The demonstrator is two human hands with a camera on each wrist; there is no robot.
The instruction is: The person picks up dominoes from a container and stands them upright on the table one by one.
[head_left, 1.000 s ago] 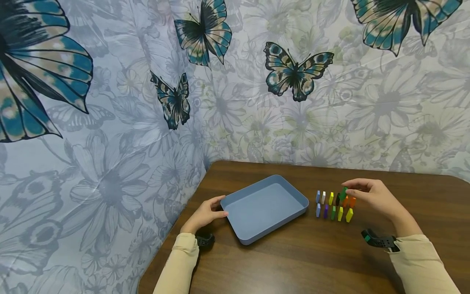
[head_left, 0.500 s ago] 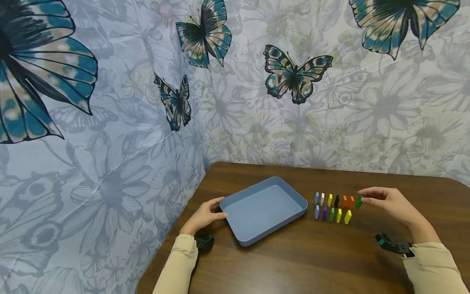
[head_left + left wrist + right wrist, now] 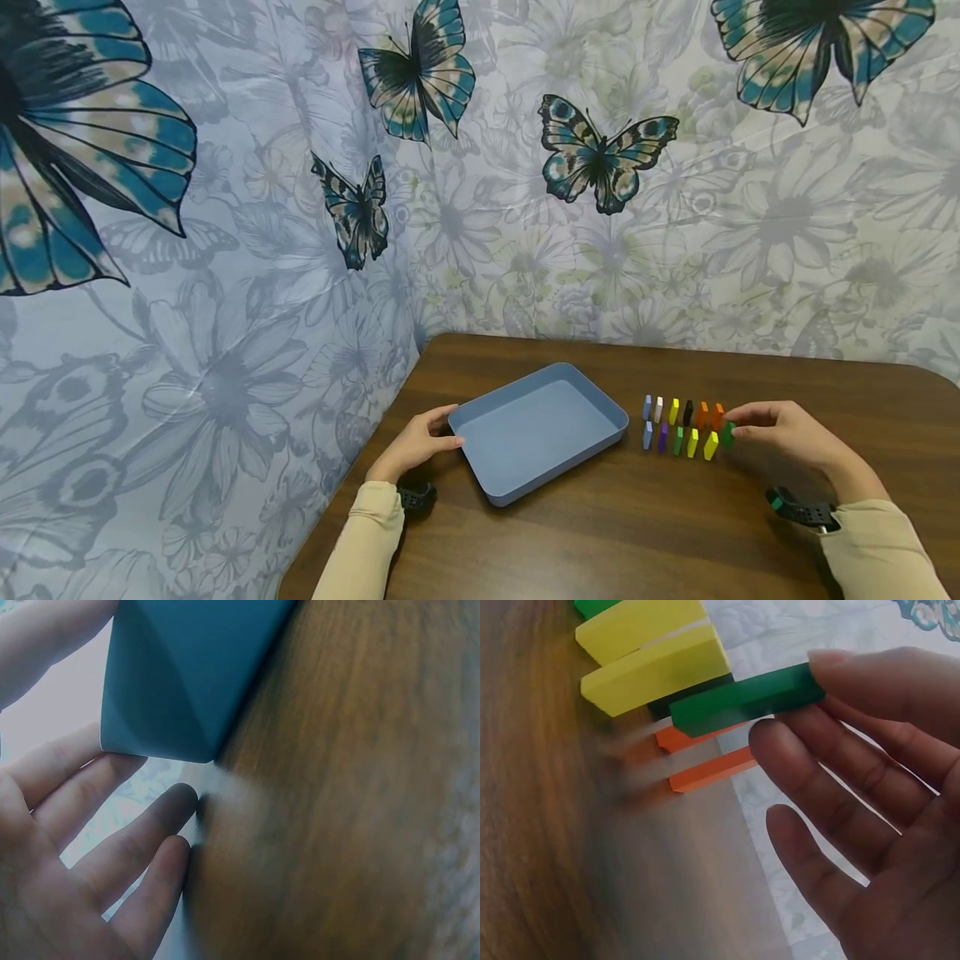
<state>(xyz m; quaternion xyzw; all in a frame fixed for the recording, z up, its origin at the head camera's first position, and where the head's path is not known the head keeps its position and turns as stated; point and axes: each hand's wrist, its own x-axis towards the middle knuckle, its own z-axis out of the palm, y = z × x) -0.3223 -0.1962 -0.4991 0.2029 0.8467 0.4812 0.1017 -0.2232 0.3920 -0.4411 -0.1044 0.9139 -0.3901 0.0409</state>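
My right hand (image 3: 787,433) pinches a green domino (image 3: 742,700) between thumb and fingertips, at the right end of the front row. Beside it in that row stands a yellow domino (image 3: 711,445), with several others further left. Behind runs a second row, ending in an orange domino (image 3: 717,415) close to my fingers. Whether the green domino's lower end touches the table cannot be told. My left hand (image 3: 412,443) holds the left corner of a shallow blue-grey tray (image 3: 542,487), thumb on one side and fingers on the other. The tray lies flat with nothing in it.
The brown wooden table (image 3: 600,542) carries everything, with its back edge against walls covered in butterfly-patterned cloth (image 3: 495,275). Both rows of dominoes stand just right of the tray. A black band (image 3: 802,508) is on the right wrist.
My right hand has carried the green domino from above the back row out to the right, then down and forward to the front row's end. The left hand and tray stay put.
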